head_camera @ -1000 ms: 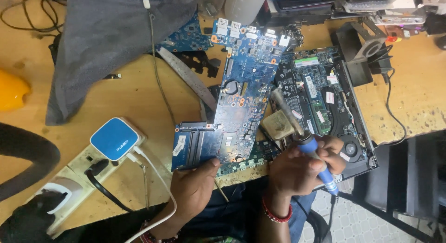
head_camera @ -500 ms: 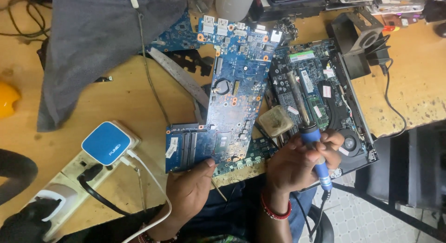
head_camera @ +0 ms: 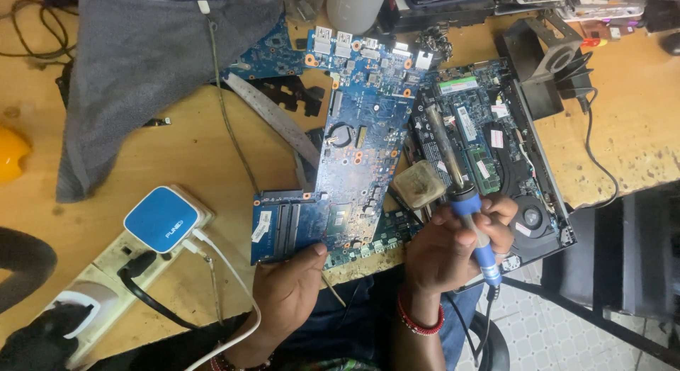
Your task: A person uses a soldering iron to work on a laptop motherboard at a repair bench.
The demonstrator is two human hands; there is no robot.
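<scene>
A long blue laptop motherboard point(head_camera: 365, 148) lies on the wooden bench, its near end wider. My left hand point(head_camera: 289, 289) grips that near edge with the thumb on top. My right hand point(head_camera: 453, 243) holds a blue-handled soldering iron point(head_camera: 467, 201), its metal shaft pointing away over an opened laptop chassis point(head_camera: 496, 151). A small square tin of brownish paste point(head_camera: 419, 184) sits just left of the iron's shaft, between the board and the chassis.
A grey cloth point(head_camera: 149, 66) covers the far left. A white power strip point(head_camera: 106, 272) with a blue-topped adapter point(head_camera: 161, 219) and cables lies near left. A yellow object point(head_camera: 10, 153) sits at the left edge. Black metal brackets point(head_camera: 545, 59) stand far right.
The view has shifted a little. My right hand has tilted the soldering iron so its shaft now points farther over the chassis. My left hand keeps its hold on the board.
</scene>
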